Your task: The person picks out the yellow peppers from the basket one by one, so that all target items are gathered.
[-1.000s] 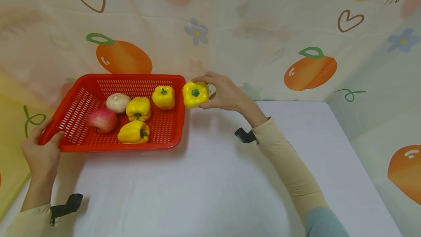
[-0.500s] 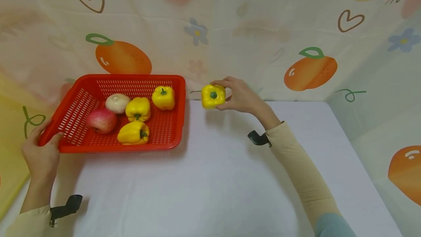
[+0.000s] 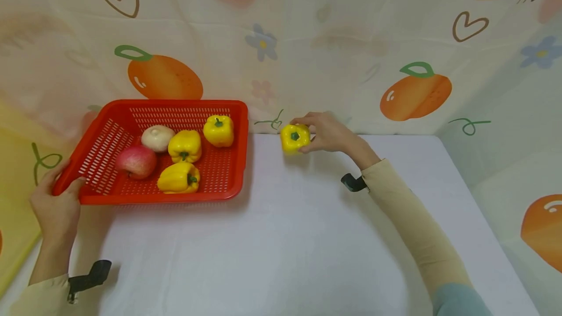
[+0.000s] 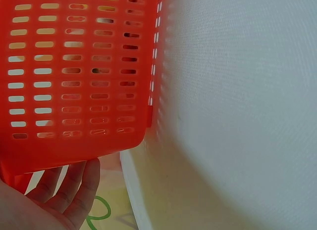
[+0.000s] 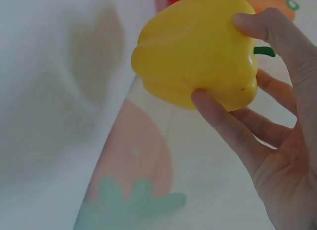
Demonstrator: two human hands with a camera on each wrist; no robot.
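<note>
My right hand [image 3: 329, 133] grips a yellow bell pepper [image 3: 293, 140] by its sides, to the right of a red plastic basket [image 3: 244, 160]. In the right wrist view the thumb and fingers pinch this pepper near its green stem end, and a gap shows between it and the white surface. My left hand [image 3: 56, 208] holds the basket's near left corner, its thumb over the rim. Inside the basket lie several yellow bell peppers, one at the back right [image 3: 218, 130], along with a red apple-like fruit [image 3: 136, 162] and a round whitish vegetable [image 3: 157, 138].
A white-covered table [image 3: 272, 252] lies beneath the basket and both hands. Behind it hangs a printed cloth [image 3: 342, 82] with oranges and hearts, close to the right hand. A black wrist camera [image 3: 353, 182] sits on the right wrist, another [image 3: 94, 274] on the left.
The right hand has carried the yellow bell pepper rightward from the basket's right rim and lowered it towards the table. The left hand and the basket stay in place.
</note>
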